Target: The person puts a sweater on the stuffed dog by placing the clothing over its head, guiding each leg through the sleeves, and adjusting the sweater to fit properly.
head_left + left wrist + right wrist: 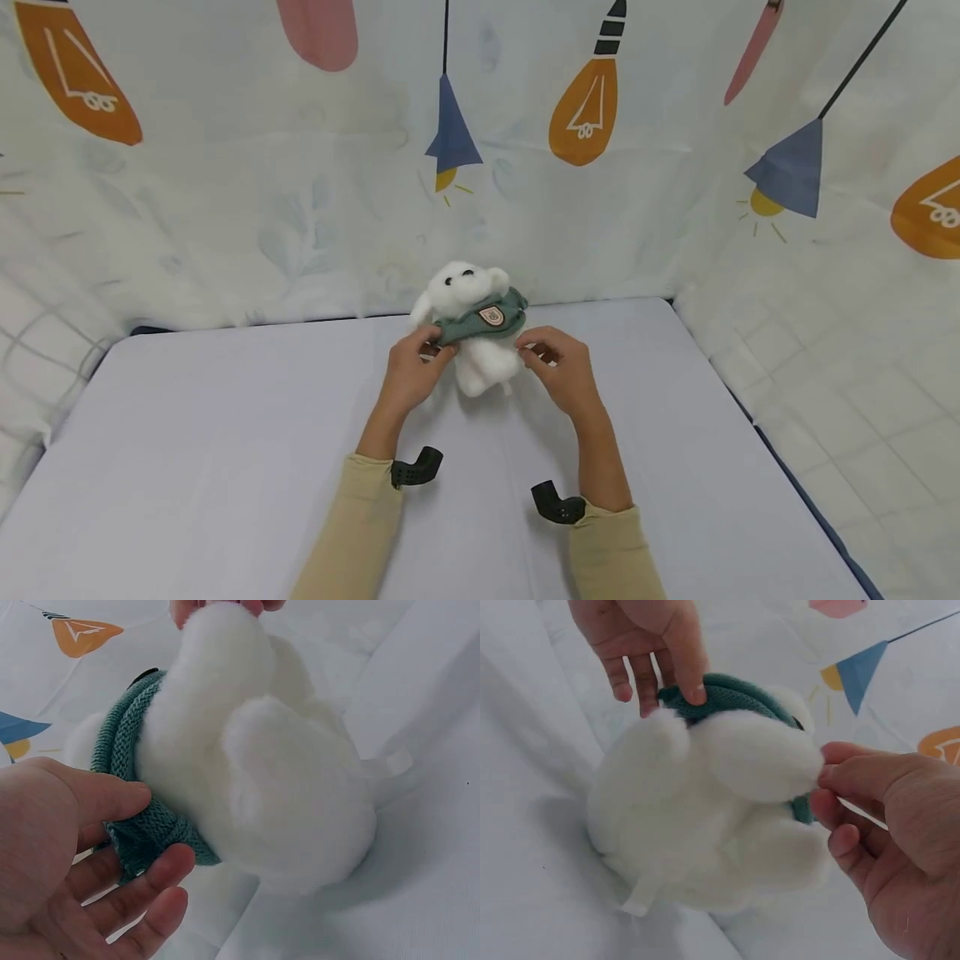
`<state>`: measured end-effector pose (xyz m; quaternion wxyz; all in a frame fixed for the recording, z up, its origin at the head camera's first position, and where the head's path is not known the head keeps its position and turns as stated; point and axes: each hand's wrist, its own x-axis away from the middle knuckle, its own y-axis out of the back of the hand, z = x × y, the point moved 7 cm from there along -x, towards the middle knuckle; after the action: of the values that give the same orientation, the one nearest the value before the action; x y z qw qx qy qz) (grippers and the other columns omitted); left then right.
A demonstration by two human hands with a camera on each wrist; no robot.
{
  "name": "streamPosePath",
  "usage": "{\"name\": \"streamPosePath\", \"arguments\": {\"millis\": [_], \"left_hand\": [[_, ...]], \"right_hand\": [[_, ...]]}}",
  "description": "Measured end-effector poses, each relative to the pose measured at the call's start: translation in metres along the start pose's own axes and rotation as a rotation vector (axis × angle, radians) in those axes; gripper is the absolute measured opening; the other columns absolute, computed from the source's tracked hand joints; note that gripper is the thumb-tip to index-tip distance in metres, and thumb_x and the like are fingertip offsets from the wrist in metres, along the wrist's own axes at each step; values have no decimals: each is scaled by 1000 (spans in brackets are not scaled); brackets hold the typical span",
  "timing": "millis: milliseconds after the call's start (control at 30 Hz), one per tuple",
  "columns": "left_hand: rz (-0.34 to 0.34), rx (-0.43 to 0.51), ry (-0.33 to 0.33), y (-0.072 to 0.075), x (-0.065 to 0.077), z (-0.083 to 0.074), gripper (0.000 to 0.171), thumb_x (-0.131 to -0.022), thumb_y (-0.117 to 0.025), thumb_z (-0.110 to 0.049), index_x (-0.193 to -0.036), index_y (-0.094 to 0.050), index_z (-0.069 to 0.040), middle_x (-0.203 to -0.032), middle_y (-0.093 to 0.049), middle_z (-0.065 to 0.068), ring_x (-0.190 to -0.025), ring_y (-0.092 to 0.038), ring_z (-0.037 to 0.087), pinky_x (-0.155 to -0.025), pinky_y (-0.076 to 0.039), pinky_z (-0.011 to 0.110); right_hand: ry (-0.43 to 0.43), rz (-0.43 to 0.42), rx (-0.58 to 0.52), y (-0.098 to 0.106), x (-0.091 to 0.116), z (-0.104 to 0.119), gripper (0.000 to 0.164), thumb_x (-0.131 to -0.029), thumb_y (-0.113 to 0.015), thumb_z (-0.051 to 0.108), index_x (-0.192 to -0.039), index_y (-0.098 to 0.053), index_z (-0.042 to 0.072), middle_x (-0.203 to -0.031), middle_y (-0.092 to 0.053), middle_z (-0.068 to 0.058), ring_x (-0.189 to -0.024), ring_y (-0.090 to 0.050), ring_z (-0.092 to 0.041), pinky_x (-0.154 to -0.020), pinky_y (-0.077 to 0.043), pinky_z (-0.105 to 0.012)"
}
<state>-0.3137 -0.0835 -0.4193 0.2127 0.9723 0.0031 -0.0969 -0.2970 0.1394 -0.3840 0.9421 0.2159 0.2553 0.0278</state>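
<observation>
A white plush toy (483, 367) is at the far side of the table (225, 417), about midway between left and right, its head at the far edge and its lower end nearer. Whether that end rests on the cloth or hangs just over it, I cannot tell. A green knitted scarf (461, 328) goes around its neck, with a shield-shaped badge (491, 316) on the front.

The left hand (416, 367) pinches the scarf at the toy's left side, thumb on the outer face, the other fingers loosely bent and spread behind and below. The right hand (558, 364) is at the right side, its thumb and forefinger nearly closed on the tip of one of the toy's limbs, the remaining fingers curled.

A small white tag (388, 763) sticks out at the toy's lower end. Both forearms wear tan sleeves (352, 517). Beyond the table hangs a pale backdrop (225, 233) printed with lamps and bulbs.
</observation>
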Motion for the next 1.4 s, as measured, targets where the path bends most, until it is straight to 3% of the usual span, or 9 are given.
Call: {"name": "streamPosePath", "arguments": {"millis": [100, 200, 367, 533, 800, 933, 1033, 1200, 1400], "left_hand": [[10, -4, 7, 0, 0, 0, 25, -91, -67, -18, -112, -65, -4, -109, -66, 16, -96, -65, 27, -80, -53, 39], [31, -20, -6, -2, 1, 0, 25, -92, -66, -19, -113, -65, -5, -110, -66, 15, -97, -65, 27, -81, -53, 39], [105, -55, -77, -8, 2, -8, 24, -95, -61, -18, -115, -62, -6, -111, -65, 12, -99, -64, 26, -79, -54, 39], [151, -52, -119, -13, 4, -15, 20, -96, -55, -12, -113, -60, -4, -112, -64, 13, -100, -63, 26, -79, -53, 38], [123, 7, -92, -11, 5, -21, 17, -97, -54, -15, -112, -60, -8, -107, -65, 10, -92, -63, 21, -77, -51, 34], [136, 46, -119, -10, 7, -29, 21, -97, -58, -17, -115, -63, -7, -103, -68, 11, -87, -65, 20, -78, -51, 33], [183, 113, -168, -12, 10, -36, 26, -99, -55, -16, -119, -63, -2, -99, -70, 15, -83, -68, 22, -78, -54, 34], [228, 147, -231, -16, 11, -37, 28, -100, -49, -6, -122, -64, 2, -90, -72, 16, -77, -70, 20, -76, -56, 31], [134, 114, -209, -18, 9, -32, 22, -90, -61, -2, -110, -71, -2, -92, -74, 14, -67, -70, 16, -69, -56, 27]], "right_hand": [[-19, 135, -8, -13, 1, -2, 23, -90, -63, -1, -107, -71, 12, -108, -70, -6, -88, -67, -17, -70, -53, -23], [-6, 202, 24, -25, 1, -2, 31, -90, -62, -2, -115, -69, 15, -119, -67, -4, -100, -66, -18, -75, -56, -26], [80, 240, 28, -43, 1, 8, 38, -88, -64, -2, -121, -68, 17, -131, -62, -1, -105, -63, -16, -73, -54, -25], [122, 268, 33, -55, 3, 16, 34, -90, -64, 2, -121, -67, 14, -127, -64, -3, -98, -59, -15, -69, -50, -31], [-29, 177, 153, -55, 2, 6, 30, -92, -65, 11, -121, -65, 11, -114, -66, -3, -92, -61, -16, -75, -52, -32], [-73, 89, 229, -54, 0, 3, 23, -90, -67, 14, -113, -68, 11, -103, -66, -2, -86, -61, -14, -74, -52, -30], [-83, 22, 270, -51, -2, 3, 12, -90, -66, 10, -102, -69, 7, -94, -64, -4, -81, -61, -15, -71, -53, -29], [-84, -57, 242, -47, -1, 2, 4, -89, -64, 2, -90, -66, 5, -86, -61, -7, -79, -62, -18, -71, -55, -30], [-92, -27, 157, -45, 1, -1, 15, -88, -64, 2, -102, -68, 5, -92, -65, -8, -84, -66, -19, -76, -56, -31]]}}
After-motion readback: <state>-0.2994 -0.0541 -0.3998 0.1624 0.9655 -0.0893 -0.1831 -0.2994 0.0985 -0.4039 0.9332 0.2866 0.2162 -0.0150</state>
